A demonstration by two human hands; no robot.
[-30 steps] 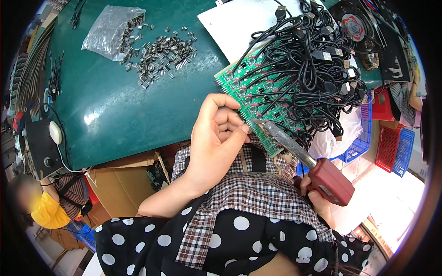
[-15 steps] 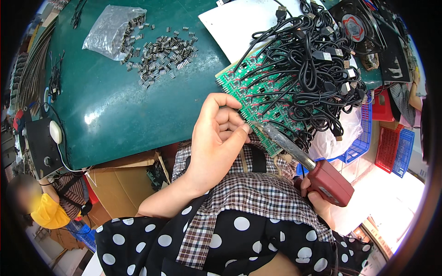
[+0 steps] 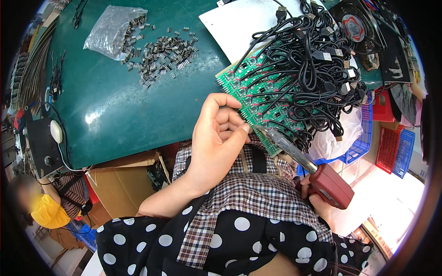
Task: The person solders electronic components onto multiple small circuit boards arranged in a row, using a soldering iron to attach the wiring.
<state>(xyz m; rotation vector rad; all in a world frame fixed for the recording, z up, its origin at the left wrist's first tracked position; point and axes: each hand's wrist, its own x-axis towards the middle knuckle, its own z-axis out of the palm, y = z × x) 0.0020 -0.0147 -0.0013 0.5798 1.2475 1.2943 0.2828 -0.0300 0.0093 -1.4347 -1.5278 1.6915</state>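
Observation:
My left hand (image 3: pixel 218 138) is closed in a pinch at the near left edge of a green circuit board panel (image 3: pixel 251 87). Whatever sits between thumb and fingertips is too small and covered to make out. In my right hand (image 3: pixel 318 204) is a soldering gun (image 3: pixel 332 185) with a dark red body and a long metal barrel. Its tip points left, over the board's edge, close to my left fingertips. Black USB cables (image 3: pixel 311 73) run from the board and lie bundled across its right side. My right fingers are partly hidden behind the gun's body.
On the green table (image 3: pixel 124 124) lies a pile of small pin connectors (image 3: pixel 165 57), beside a clear plastic bag (image 3: pixel 108 32) of them. A white sheet (image 3: pixel 225 25) lies behind the board. A fan (image 3: pixel 357 27) stands far right, a blue basket (image 3: pixel 361 133) below. Someone in yellow (image 3: pixel 48 211) is at left.
The soldering gun's tip has drawn back slightly to the right and down from my left fingertips. My left hand stays in its pinch at the board's edge.

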